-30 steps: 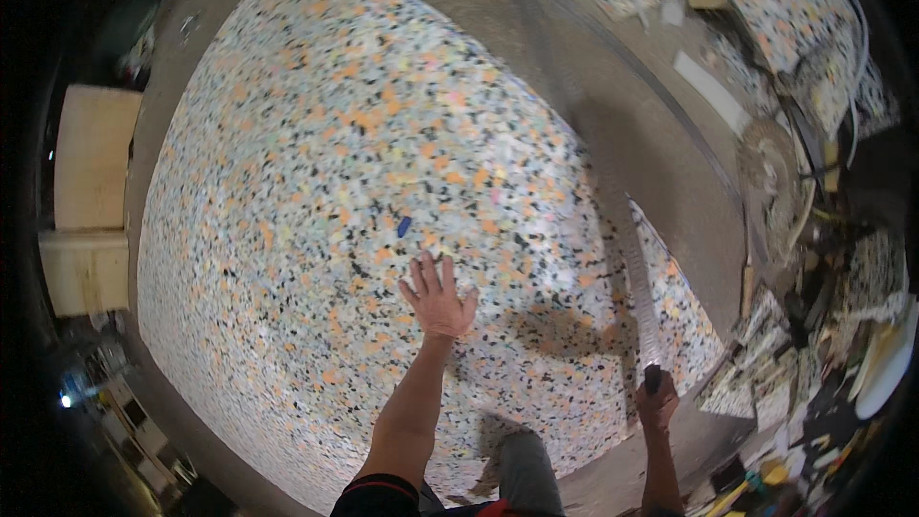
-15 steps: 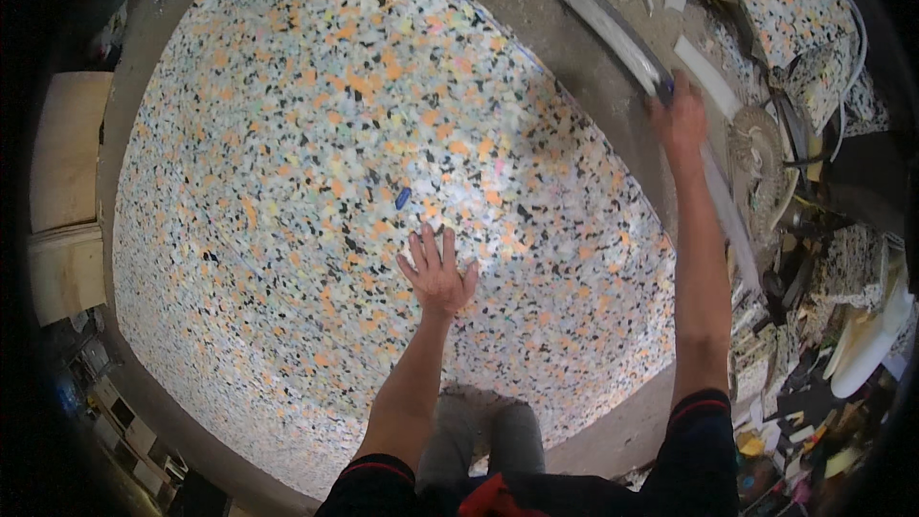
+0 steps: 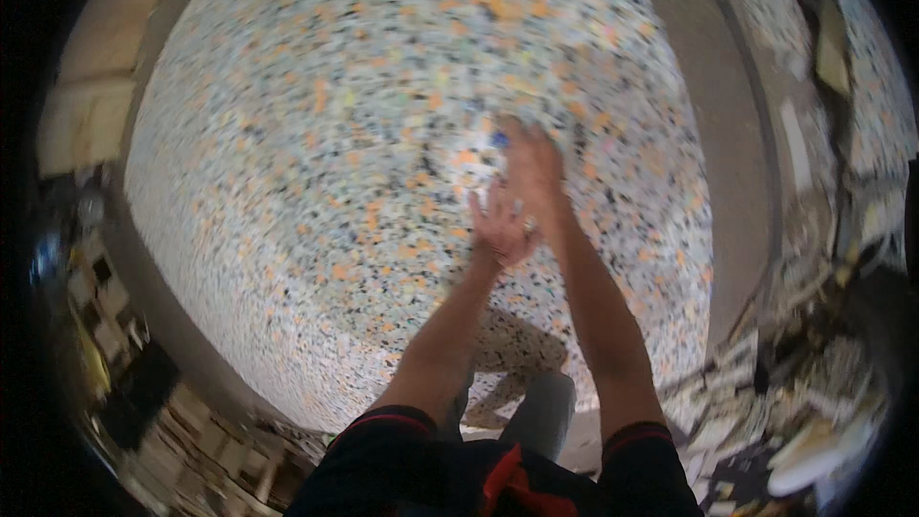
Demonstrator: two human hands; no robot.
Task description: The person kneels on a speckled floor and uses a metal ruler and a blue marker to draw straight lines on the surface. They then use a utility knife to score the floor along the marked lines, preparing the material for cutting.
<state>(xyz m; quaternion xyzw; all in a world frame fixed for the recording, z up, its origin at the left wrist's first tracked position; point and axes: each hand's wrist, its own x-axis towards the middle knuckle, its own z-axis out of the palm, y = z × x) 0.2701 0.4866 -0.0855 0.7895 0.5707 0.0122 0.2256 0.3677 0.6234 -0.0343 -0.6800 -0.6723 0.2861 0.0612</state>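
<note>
Rests spread left hand (image 3: 505, 232) on speckled sheet (image 3: 335, 172); has right hand (image 3: 532, 163) at one o'clock, by small blue object (image 3: 500, 139) at left hand's twelve o'clock; cannot tell whether gripping it.

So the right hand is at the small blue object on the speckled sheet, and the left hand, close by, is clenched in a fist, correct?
Not quite: the head view shows the left hand spread open, not clenched in a fist. The rest stands: it is close by the right hand, which is at the small blue object on the speckled sheet.
</note>
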